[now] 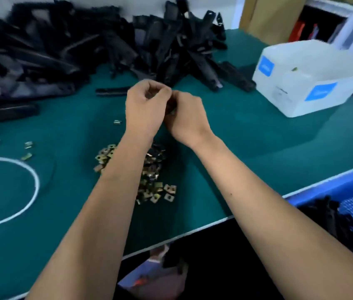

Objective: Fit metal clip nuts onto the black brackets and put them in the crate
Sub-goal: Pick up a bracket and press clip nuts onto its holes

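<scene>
My left hand (144, 107) and my right hand (187, 118) meet over the middle of the green table (247, 135), fingers curled round a small dark part (170, 105) held between them; it is blurred and mostly hidden, so I cannot tell bracket from clip nut. A heap of brass-coloured clip nuts (156, 180) lies under my left forearm. A big pile of black brackets (106, 46) fills the far side of the table. The blue crate (344, 191) at the lower right holds several black brackets (344, 226).
A white box with blue labels (314, 81) stands at the right rear. A white ring (35, 182) lies at the left, with a few loose clip nuts (28, 145) near it. One single black bracket (111, 91) lies just left of my hands. The table's front edge runs diagonally below my arms.
</scene>
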Motion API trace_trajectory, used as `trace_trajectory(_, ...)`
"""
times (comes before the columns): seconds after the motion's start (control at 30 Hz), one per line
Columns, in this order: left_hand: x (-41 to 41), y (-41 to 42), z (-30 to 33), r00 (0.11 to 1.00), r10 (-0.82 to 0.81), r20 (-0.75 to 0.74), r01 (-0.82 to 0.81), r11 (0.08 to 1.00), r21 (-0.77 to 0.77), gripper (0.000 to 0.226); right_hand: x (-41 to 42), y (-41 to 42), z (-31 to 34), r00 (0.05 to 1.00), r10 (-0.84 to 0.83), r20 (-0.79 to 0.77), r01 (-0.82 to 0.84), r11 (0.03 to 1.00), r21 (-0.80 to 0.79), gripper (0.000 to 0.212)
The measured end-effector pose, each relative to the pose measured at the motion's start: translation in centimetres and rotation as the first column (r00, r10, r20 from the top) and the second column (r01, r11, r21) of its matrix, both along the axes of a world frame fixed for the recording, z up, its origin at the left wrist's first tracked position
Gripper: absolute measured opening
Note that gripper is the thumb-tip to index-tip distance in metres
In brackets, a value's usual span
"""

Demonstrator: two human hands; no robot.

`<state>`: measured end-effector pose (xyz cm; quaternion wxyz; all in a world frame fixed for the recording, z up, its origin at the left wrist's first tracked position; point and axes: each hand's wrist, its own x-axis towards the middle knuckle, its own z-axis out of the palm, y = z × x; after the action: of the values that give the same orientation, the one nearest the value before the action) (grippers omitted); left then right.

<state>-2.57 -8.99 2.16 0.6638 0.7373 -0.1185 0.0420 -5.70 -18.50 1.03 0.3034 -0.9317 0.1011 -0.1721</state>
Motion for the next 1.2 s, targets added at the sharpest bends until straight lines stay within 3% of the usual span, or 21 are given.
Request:
trace_trajectory(0.1,2.6,5.3,-1.0,0.989,0.049,-0.141,-0.052,0.998,-0.019,0.01,2.9,4.4,-0.6,0.992,0.123,-0.04,-0.125,0.991,-0.047,0.032)
trace_trajectory(0.23,4.4,10.7,-3.0,0.968,0.248,-0.043,-0.249,0.968,-0.025,0.005,7.1,8.2,-1.7,0.985,0.149,-0.092,-0.168,0.953,-0.251,0.049)
trace_trajectory(0.33,5.3,12.0,-3.4,0.941,0.332,-0.065,-0.338,0.924,-0.181,0.009,10.5,8.9,-2.0,0.992,0.09,-0.088,-0.119,0.897,-0.425,0.058)
trace_trajectory(0.47,6.2,11.9,-3.4,0.912,0.401,-0.087,-0.409,0.869,-0.28,0.011,13.7,8.7,-2.6,0.947,0.113,-0.301,-0.225,0.901,-0.371,0.057)
trace_trajectory(0.57,6.8,11.6,-3.6,0.917,0.381,-0.114,-0.397,0.861,-0.317,0.012,14.4,8.7,-2.5,0.964,0.128,-0.235,-0.219,0.881,-0.419,0.049)
trace_trajectory(0.7,6.9,11.2,-3.8,0.916,0.37,-0.157,-0.402,0.855,-0.329,0.013,14.0,9.2,-1.7,0.941,0.171,-0.293,-0.296,0.836,-0.462,0.038)
trace_trajectory(0.77,7.0,11.1,-4.0,0.9,0.395,-0.187,-0.436,0.837,-0.33,0.014,13.4,9.3,-1.4,0.946,0.193,-0.259,-0.292,0.854,-0.431,0.039)
trace_trajectory(0.87,7.1,11.0,-4.2,0.895,0.387,-0.223,-0.439,0.855,-0.276,0.008,12.4,9.5,-0.1,0.965,0.252,-0.074,-0.263,0.915,-0.306,0.041)
trace_trajectory(0.97,6.3,10.5,-3.6,0.974,0.067,-0.214,-0.142,0.923,-0.357,0.031,11.7,10.2,2.1,0.917,0.356,0.18,-0.349,0.934,-0.072,0.037)
trace_trajectory(1.03,5.8,10.1,-3.4,0.973,-0.146,-0.178,0.051,0.891,-0.452,0.052,11.1,10.8,3.7,0.866,0.42,0.271,-0.466,0.875,0.132,0.03)
trace_trajectory(1.07,5.5,9.9,-3.3,0.972,-0.177,-0.157,0.087,0.885,-0.457,0.057,10.7,11.0,4.3,0.849,0.445,0.283,-0.508,0.835,0.212,0.027)
trace_trajectory(1.13,5.5,9.6,-3.4,0.981,-0.124,-0.151,0.041,0.886,-0.462,0.049,10.3,11.1,5.1,0.829,0.478,0.289,-0.552,0.781,0.293,0.022)
trace_trajectory(1.2,6.0,9.8,-3.3,0.979,0.015,-0.206,-0.112,0.876,-0.47,0.027,10.0,10.7,5.2,0.813,0.458,0.36,-0.569,0.759,0.317,0.019)
